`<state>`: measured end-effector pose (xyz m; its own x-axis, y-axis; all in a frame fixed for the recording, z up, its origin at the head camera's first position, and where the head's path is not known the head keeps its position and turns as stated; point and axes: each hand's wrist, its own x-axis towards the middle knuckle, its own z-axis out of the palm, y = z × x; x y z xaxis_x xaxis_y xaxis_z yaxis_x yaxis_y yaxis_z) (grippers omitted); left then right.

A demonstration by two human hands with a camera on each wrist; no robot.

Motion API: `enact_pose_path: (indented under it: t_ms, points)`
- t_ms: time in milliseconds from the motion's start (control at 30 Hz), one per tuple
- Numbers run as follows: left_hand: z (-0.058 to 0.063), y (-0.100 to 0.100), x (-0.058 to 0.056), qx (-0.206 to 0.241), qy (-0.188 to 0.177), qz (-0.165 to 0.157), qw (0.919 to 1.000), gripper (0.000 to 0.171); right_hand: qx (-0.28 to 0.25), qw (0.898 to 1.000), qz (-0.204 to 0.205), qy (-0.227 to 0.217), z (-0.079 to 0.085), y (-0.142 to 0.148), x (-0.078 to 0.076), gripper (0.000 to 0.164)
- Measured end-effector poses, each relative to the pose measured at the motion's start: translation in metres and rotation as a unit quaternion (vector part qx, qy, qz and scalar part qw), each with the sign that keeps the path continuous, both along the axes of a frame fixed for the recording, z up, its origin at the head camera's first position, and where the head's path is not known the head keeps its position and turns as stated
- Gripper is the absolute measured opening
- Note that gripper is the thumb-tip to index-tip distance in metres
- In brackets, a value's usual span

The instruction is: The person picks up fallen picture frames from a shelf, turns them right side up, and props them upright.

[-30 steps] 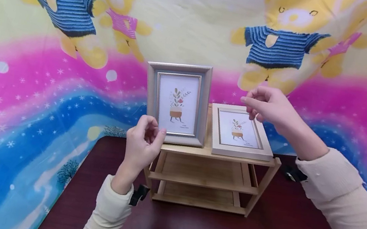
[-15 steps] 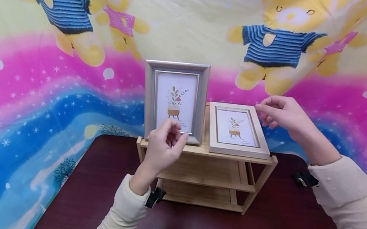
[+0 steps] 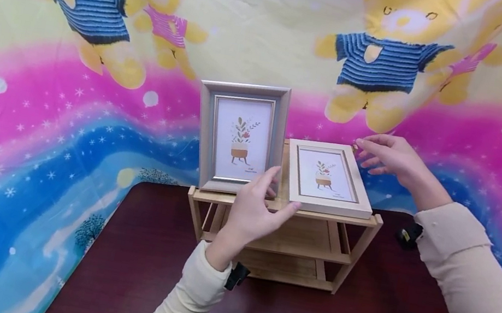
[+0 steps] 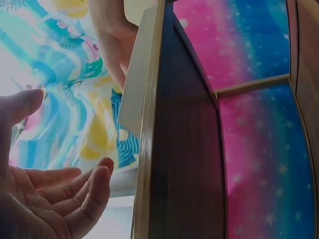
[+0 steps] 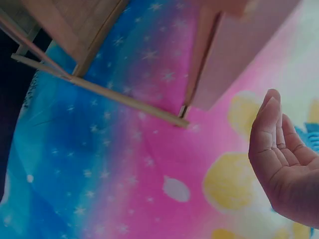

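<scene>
A light wooden picture frame (image 3: 298,203) with a plant print lies flat on the right of a wooden shelf rack's top (image 3: 248,202). Beside it on the left, a larger silver-grey picture frame (image 3: 202,132) stands upright. My left hand (image 3: 254,209) is in front of the rack's top edge, between the two frames, thumb and fingers spread and holding nothing. By the far right corner of the flat frame is my right hand (image 3: 393,155), its fingers loosely extended. In the right wrist view those fingers (image 5: 266,124) hold nothing and are apart from the frame.
The rack has two lower shelves (image 3: 302,234) and stands on a dark red-brown table (image 3: 138,265). Behind it hangs a backdrop cloth (image 3: 87,123) printed with teddy bears. Black wrist straps (image 3: 237,276) show at the cuffs.
My left hand has moved right from the upright frame toward the flat one, and its fingers have spread. My right hand has shifted right, from over the flat frame to its far right corner.
</scene>
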<state>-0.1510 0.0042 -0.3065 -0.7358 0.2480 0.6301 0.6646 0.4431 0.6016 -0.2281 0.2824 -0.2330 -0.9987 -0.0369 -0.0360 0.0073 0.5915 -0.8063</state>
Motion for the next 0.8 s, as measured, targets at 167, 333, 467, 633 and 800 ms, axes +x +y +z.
enact_pose_path:
  t_ms: [167,333,467,633,800]
  points:
    - [0.001,0.014,0.002,-0.057,0.007,0.050,0.9971,0.078,-0.006,1.000,-0.014,-0.016,-0.014,0.005,-0.015,0.084]
    - [-0.003,0.028,0.002,-0.104,0.036,0.102,0.9887,0.078,-0.006,0.999,-0.025,-0.031,-0.027,0.008,-0.024,0.093]
    - [-0.006,0.036,0.001,-0.131,0.040,0.131,0.9818,0.077,-0.007,0.998,-0.038,-0.042,-0.036,0.008,-0.028,0.091]
    - [-0.008,0.041,0.000,-0.149,0.046,0.158,0.9750,0.075,-0.006,0.998,-0.046,-0.049,-0.043,0.006,-0.032,0.091]
    - [-0.009,0.045,0.000,-0.181,0.060,0.178,0.9654,0.070,-0.003,0.997,-0.033,-0.075,-0.047,0.007,-0.036,0.092]
